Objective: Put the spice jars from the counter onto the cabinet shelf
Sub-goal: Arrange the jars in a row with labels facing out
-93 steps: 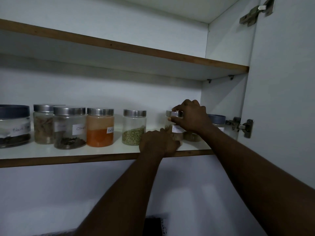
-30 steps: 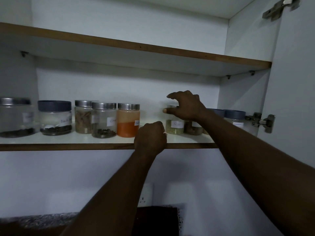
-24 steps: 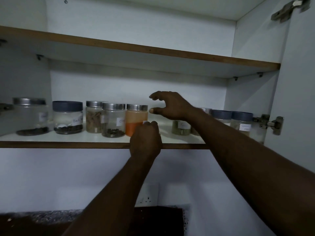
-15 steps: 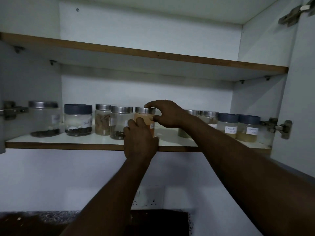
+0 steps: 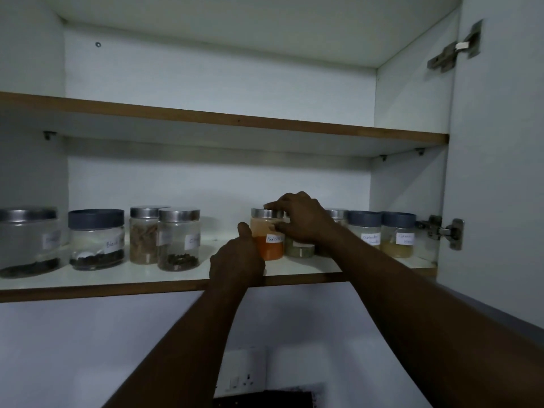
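Placement step: the right hand (image 5: 303, 219) gripped the orange jar (image 5: 269, 245), fingers curled; the left hand (image 5: 237, 260) braced it by thumb. The next move required a level release.

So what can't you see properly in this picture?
Head view:
Orange jar label: end covered by the right hand.
Green spice jar: top hidden behind that hand.
Leftmost jar: cut by the frame edge, label blurred.
Left hand: its fingers hidden behind its own back.

Cabinet door (image 5: 497, 172) stands open at right, carrying an upper hinge (image 5: 453, 50) and a lower hinge (image 5: 441, 231). Upper shelf (image 5: 223, 120) above. White switch plate (image 5: 244, 378) on wall below.
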`<state>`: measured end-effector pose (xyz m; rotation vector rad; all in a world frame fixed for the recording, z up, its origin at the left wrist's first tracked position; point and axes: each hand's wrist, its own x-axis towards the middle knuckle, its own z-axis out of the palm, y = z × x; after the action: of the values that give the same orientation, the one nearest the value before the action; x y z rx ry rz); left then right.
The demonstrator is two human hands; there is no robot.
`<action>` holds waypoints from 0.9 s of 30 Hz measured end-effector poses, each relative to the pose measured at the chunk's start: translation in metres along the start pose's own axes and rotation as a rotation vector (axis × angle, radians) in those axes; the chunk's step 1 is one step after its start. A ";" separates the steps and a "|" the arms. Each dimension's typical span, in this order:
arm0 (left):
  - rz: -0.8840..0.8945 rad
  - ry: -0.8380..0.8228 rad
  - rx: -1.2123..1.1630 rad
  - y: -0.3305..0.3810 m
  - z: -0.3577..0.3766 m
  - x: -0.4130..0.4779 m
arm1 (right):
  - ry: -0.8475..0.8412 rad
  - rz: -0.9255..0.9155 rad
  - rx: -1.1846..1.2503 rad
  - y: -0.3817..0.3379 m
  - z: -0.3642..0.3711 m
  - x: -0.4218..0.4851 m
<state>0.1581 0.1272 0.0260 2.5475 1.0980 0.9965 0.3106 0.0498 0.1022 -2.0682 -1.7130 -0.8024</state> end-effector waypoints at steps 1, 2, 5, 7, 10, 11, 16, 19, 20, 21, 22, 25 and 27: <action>0.008 -0.011 0.002 0.002 0.001 0.001 | 0.005 0.010 0.003 0.003 0.001 -0.001; 0.016 -0.019 0.007 0.002 0.002 0.002 | 0.009 0.016 0.004 0.005 0.003 -0.002; 0.036 -0.046 0.019 0.002 0.002 0.004 | 0.037 0.023 -0.017 0.006 0.007 -0.002; 0.043 -0.058 0.014 0.001 0.002 0.005 | 0.055 0.026 -0.030 0.005 0.008 0.000; 0.043 -0.083 0.027 0.000 0.001 0.005 | 0.056 0.031 -0.047 0.005 0.008 0.003; 0.042 -0.090 0.029 0.000 0.001 0.004 | 0.053 0.035 -0.055 0.005 0.008 0.003; 0.046 -0.071 0.035 0.000 0.001 0.000 | 0.051 0.052 -0.067 0.002 0.008 0.003; 0.058 -0.033 0.027 -0.001 -0.001 -0.004 | 0.045 0.067 -0.081 -0.002 0.006 0.004; 0.064 -0.021 0.028 -0.002 -0.002 -0.005 | 0.041 0.070 -0.088 -0.004 0.004 0.005; 0.070 -0.005 0.027 -0.004 -0.003 -0.007 | 0.035 0.073 -0.094 -0.006 0.003 0.006; 0.075 0.014 0.024 -0.006 -0.004 -0.008 | 0.030 0.074 -0.102 -0.008 0.002 0.007; 0.097 0.074 -0.005 -0.015 -0.008 -0.016 | 0.012 0.072 -0.133 -0.013 -0.002 0.010; 0.114 0.120 -0.070 -0.024 -0.012 -0.025 | -0.003 0.084 -0.136 -0.015 -0.003 0.011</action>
<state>0.1242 0.1257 0.0131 2.5474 0.9371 1.2087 0.2969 0.0595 0.1102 -2.2154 -1.6011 -0.9129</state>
